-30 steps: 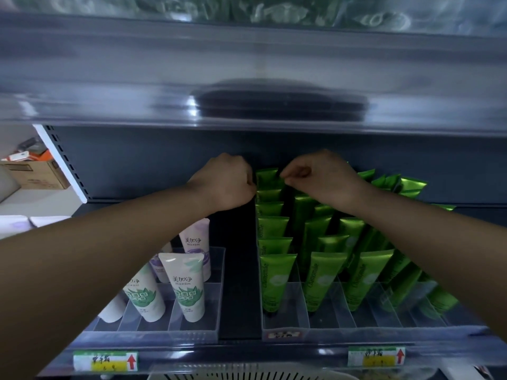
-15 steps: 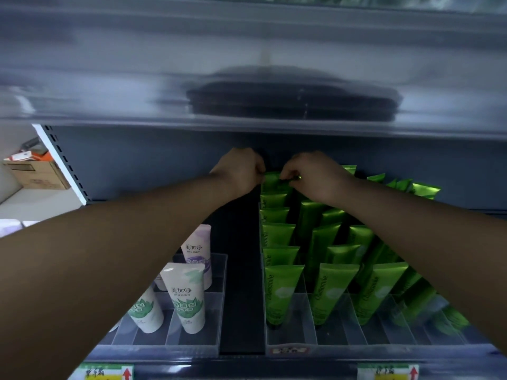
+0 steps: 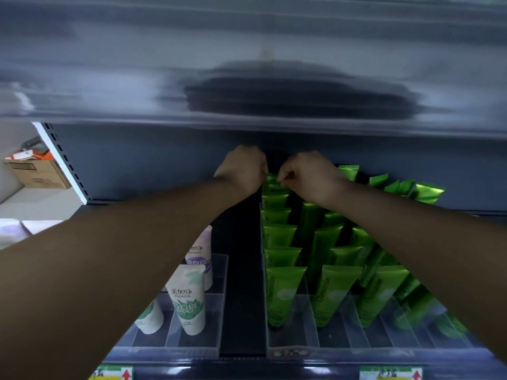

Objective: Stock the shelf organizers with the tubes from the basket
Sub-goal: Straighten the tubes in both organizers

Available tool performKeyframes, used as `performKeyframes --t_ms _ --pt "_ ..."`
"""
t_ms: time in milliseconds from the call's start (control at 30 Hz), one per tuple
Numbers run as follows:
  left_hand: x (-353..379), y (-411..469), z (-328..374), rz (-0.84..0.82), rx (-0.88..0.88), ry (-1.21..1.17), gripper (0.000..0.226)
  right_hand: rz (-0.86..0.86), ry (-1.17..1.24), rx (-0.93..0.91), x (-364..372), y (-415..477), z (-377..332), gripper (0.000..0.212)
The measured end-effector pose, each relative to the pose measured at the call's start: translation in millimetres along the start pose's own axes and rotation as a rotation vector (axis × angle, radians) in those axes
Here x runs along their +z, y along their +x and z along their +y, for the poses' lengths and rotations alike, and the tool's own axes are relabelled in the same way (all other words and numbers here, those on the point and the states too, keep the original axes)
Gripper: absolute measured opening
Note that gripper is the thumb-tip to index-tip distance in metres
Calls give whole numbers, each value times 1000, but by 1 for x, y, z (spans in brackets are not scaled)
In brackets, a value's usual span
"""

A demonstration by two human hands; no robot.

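Seating the rearmost tube at the very back of the shelf is the step in hand, as I judge it. It is the last in the left-hand lane of the right organizer. That lane now reads full, green tubes standing cap-down in a tight file from front to back. The lanes to its right hold tubes too, but looser. Several lean, and I see gaps near the front, so I would call this organizer mostly stocked and not yet tidy. The left organizer holds only a few white tubes, with room in its lanes. The basket is out of view, so I cannot say how many tubes are left to place.

Both my arms reach long and nearly straight under the upper shelf, wrists close together, the hands almost meeting over that back tube. My right hand has thumb and forefinger closed on the tube's crimped top edge — a small, firm pinch, the other fingers tucked in. My left hand is balled up, knuckles touching the tube's left corner. Its fingertips are hidden behind the back of the hand — whether they actually grasp the edge or only brace it, I cannot tell.
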State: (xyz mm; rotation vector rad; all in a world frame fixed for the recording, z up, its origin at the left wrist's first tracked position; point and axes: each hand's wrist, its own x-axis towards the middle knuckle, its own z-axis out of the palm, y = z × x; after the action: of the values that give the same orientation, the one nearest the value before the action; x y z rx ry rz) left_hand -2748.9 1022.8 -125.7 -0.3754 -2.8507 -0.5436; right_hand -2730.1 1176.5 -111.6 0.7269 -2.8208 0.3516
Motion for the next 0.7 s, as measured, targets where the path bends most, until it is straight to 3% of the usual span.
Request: performKeyframes --t_ms 700 --pt "-1 -4 3 -4 5 23 22 24 172 48 11 1 -4 17"
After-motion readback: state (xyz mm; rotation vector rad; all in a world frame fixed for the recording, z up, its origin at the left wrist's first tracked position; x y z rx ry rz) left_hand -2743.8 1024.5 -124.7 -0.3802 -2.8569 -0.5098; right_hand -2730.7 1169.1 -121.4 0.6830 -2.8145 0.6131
